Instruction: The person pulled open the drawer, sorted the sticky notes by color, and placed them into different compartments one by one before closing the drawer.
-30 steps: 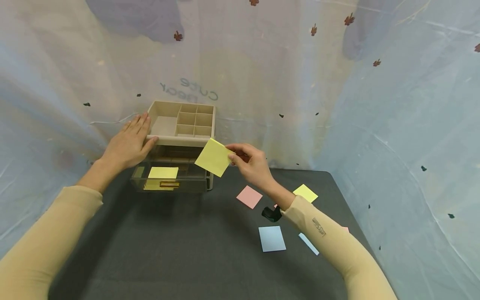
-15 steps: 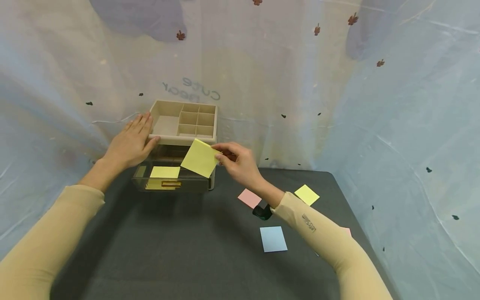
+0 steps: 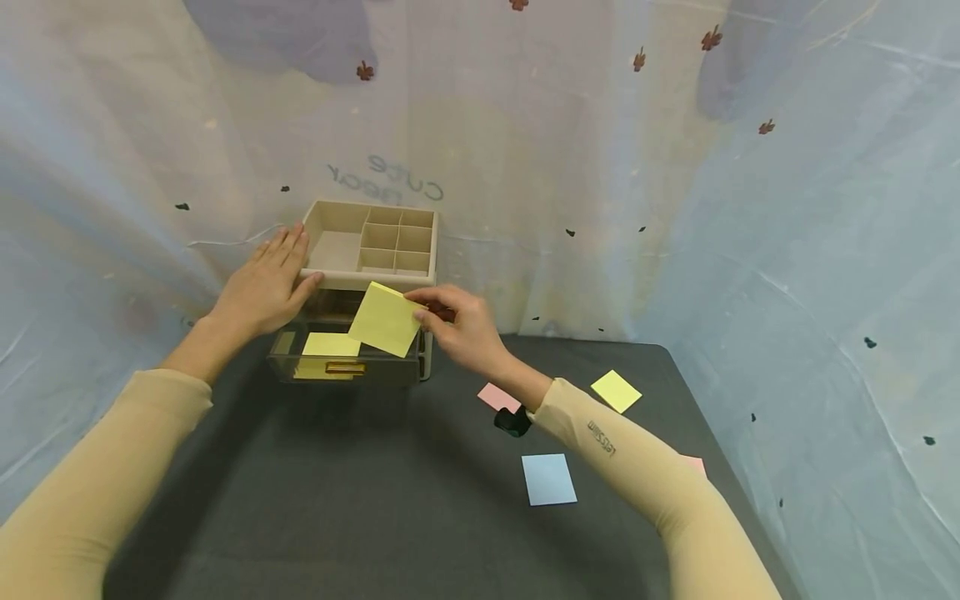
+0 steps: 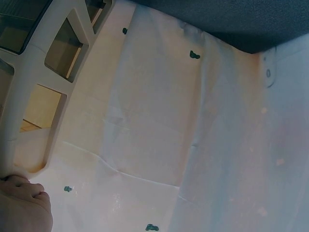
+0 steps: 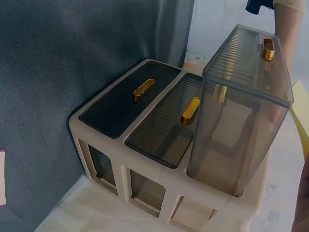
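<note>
Yellow sticky note (image 3: 386,319) first: it's hanging tilted just above the open drawer's right end. It's probably behaving like any paper, so feather-light, bendy, easy to crease (can't tell if it's one sheet or a thin pad), and pinching it softly by the right corner is looking like the sensible hold.

Going left to right, your left hand (image 3: 264,283) is lying along the organizer (image 3: 345,278), fingers straight, thumb resting on the front rim, gripping nothing. That body is looking like stiff beige plastic with boxy compartments on top. The smoky see-through drawer (image 3: 390,372) is sticking out, wearing a shiny gold handle (image 3: 346,367), with yellow notes (image 3: 330,343) lying inside.

Your right hand (image 3: 461,327) is pinching the note between thumb and fingers, nearly closed, only paper in the gap. Past it, flat squares are lying on the dark cloth (image 3: 337,475): a partly hidden pink note (image 3: 497,396), a blue note (image 3: 549,479) nearer you, another yellow one (image 3: 616,391) farther right.
</note>
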`<state>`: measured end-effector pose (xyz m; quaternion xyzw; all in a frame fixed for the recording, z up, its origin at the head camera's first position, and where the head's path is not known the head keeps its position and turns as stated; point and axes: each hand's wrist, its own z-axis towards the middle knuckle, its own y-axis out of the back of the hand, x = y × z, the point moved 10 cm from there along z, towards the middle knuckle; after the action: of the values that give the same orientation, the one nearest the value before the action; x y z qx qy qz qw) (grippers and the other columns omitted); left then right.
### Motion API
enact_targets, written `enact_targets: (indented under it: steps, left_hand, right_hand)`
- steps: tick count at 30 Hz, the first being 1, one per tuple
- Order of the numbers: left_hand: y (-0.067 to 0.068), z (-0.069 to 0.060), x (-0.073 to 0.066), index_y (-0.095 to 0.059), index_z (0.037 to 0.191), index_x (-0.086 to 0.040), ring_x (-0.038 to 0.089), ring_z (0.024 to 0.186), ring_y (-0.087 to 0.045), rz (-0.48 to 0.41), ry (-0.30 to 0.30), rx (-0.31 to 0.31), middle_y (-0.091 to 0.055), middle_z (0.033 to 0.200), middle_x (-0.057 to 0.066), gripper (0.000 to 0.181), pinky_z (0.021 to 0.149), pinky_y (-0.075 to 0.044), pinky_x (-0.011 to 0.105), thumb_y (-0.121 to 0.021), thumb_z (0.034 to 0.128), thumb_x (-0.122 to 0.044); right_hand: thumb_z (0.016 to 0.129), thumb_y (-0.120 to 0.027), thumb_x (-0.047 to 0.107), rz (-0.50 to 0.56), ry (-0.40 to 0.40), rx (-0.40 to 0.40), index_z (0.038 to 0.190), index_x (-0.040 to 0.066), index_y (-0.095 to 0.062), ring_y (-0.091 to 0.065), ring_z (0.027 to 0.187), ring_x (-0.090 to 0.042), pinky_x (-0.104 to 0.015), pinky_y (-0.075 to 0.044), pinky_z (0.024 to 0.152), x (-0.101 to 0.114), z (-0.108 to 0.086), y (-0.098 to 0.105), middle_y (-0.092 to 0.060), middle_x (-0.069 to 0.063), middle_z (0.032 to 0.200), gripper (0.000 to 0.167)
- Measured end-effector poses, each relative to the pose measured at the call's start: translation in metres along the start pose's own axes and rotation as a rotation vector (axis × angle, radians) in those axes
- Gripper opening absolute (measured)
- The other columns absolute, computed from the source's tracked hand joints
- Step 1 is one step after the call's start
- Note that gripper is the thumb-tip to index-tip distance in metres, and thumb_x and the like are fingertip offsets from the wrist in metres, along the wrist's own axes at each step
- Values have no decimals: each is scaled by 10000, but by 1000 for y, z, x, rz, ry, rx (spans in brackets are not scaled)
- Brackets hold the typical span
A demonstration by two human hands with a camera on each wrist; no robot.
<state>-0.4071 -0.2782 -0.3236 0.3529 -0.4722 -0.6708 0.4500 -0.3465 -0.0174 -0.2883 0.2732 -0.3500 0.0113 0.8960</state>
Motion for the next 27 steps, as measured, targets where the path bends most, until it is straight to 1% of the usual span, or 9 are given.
enact_targets:
  steps: [2, 6, 9, 14, 20, 27]
  left_hand:
    - [0, 0, 0, -11, 1641, 47, 397, 1594, 34, -1, -2, -1, 17, 1728, 222, 785, 1298, -21, 540, -233, 1130, -507]
    - [0, 0, 0, 5, 1642, 36, 391, 1595, 42, 2, 1, 2, 23, 1728, 218, 785, 1299, -14, 535, -229, 1129, -510]
    - [0, -1, 0, -4, 1642, 41, 391, 1595, 40, 1, 5, 3, 20, 1728, 220, 786, 1298, -19, 539, -232, 1129, -510]
    - [0, -1, -1, -48, 1638, 66, 407, 1594, 12, 7, 6, 3, 2, 1726, 232, 788, 1292, -66, 570, -239, 1130, -506]
    - [0, -1, -1, -12, 1640, 49, 424, 1591, -2, -1, 5, 4, 17, 1726, 228, 786, 1297, -29, 548, -233, 1130, -507]
    - [-1, 0, 0, -7, 1640, 49, 405, 1594, 22, 9, 1, 2, 30, 1727, 218, 793, 1291, -60, 572, -228, 1129, -516]
  right_hand:
    - [990, -693, 7, -17, 4, 15, 1237, -19, -724, -737, 865, -293, -231, -613, 777, 0, 1, -3, -717, -164, 1139, 250]
    - [994, -695, 27, -72, 12, 44, 1237, 12, -735, -718, 895, -191, -190, -592, 799, 0, 4, -10, -731, -128, 1159, 246]
    - [995, -697, 34, -101, 22, 70, 1231, 19, -742, -709, 891, -160, -172, -580, 796, -1, 4, -16, -735, -115, 1152, 240]
    - [996, -698, 41, -140, 35, 110, 1226, 24, -748, -705, 875, -163, -163, -566, 786, 1, 4, -24, -739, -106, 1140, 236]
    - [992, -701, 41, -207, 39, 172, 1199, 37, -767, -701, 858, -162, -142, -539, 751, 2, 5, -32, -748, -94, 1111, 217]
    - [998, -695, 48, -240, 19, 233, 1192, 50, -778, -679, 843, -142, -130, -509, 720, -3, 4, -37, -755, -80, 1087, 211]
